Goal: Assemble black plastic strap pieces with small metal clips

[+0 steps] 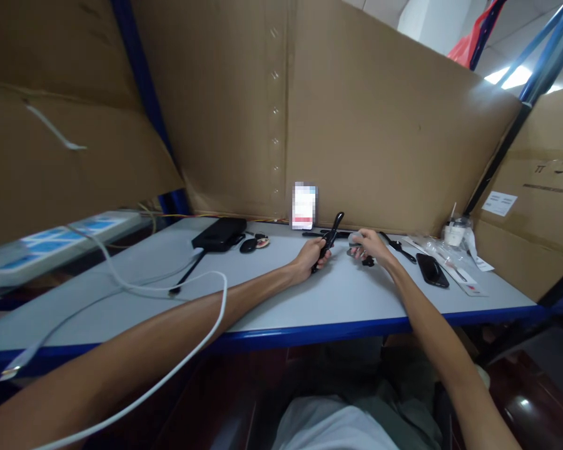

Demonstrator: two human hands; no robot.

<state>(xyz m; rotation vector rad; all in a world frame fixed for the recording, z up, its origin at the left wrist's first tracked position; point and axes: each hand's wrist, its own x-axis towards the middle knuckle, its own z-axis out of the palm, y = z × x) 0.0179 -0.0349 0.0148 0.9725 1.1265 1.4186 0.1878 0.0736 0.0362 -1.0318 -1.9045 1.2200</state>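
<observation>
My left hand [311, 257] is closed around a glossy black slim object [338, 222], held upright at a slant; its rounded end sticks up above my fingers and its exact kind is unclear. To the right, my right hand [374, 245] has its fingers curled on a pale, translucent round piece [355, 239], too small to name. A small black piece [368, 261] shows just under the right fingers; whether it lies on the table or is held, I cannot tell. Behind both hands, a dark strip [313, 234] lies along the back of the table [263, 306].
A bright-screened phone [304, 206] leans on the cardboard back wall. At left are a black box [219, 235], a mouse [248, 245] and a white cable [169, 289] crossing my left arm. At right lie a black strap-like item [398, 247], a dark phone [431, 270] and plastic packaging [438, 248].
</observation>
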